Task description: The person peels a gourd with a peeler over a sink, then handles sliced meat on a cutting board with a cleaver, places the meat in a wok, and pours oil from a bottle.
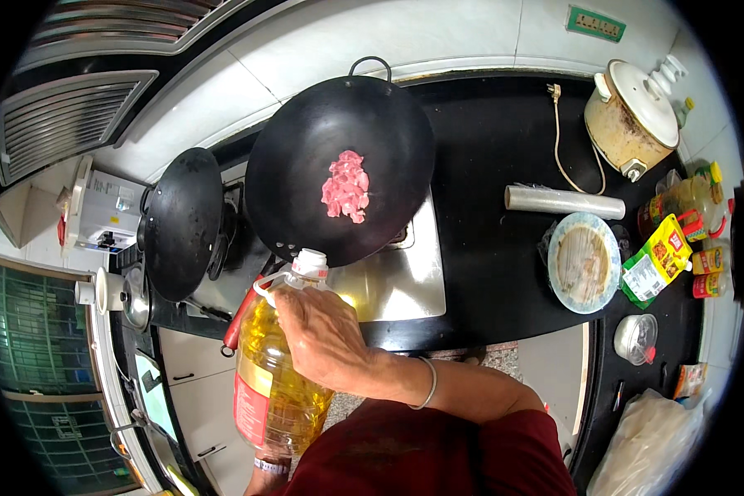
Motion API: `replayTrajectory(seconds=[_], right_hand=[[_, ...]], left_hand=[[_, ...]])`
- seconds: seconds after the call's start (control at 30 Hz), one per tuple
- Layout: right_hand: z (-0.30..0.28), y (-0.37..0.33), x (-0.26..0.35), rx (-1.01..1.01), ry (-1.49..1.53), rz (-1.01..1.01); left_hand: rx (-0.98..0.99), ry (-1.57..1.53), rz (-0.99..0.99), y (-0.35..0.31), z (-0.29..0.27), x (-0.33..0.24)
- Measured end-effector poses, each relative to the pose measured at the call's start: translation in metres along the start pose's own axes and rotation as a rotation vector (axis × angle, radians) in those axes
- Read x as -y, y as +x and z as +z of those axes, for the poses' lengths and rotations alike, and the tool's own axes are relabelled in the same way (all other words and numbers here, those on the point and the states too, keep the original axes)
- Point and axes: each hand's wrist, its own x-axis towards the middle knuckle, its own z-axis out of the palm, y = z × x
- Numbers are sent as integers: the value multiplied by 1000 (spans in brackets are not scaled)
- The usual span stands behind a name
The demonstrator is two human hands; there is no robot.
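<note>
Oil bottle (274,372), big, clear plastic and almost full of yellow oil, stands in front of my chest, below the wok (339,169). My right hand (322,335) grasps its neck just under the white cap (309,263); my left hand (271,469) seems to support the bottom, but I cannot tell its grip. If I tilt too fast, I think the heavy bottle can slip or flood the pink meat slices (345,186) in the wok. A second, smaller pan (182,221) at the left is empty.

Right hand (322,335) on oil bottle (277,372) neck (cap on), w/ meat (345,186) in wok (339,169).
</note>
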Motion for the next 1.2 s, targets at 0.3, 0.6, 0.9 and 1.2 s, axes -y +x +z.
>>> replayTrajectory(seconds=[0.3,0.6,0.9,1.2], right_hand=[[-1,-1,-2,-53,13,-27],[-1,-2,-1,-36,39,-5],[-3,0,-1,-8,51,15],[-1,-1,-1,-32,47,-9]], left_hand=[[-8,15,9,-11,1,-1],[-17,42,24,-16,3,-7],[-28,59,10,-13,5,-9],[-27,73,18,-17,7,-9]])
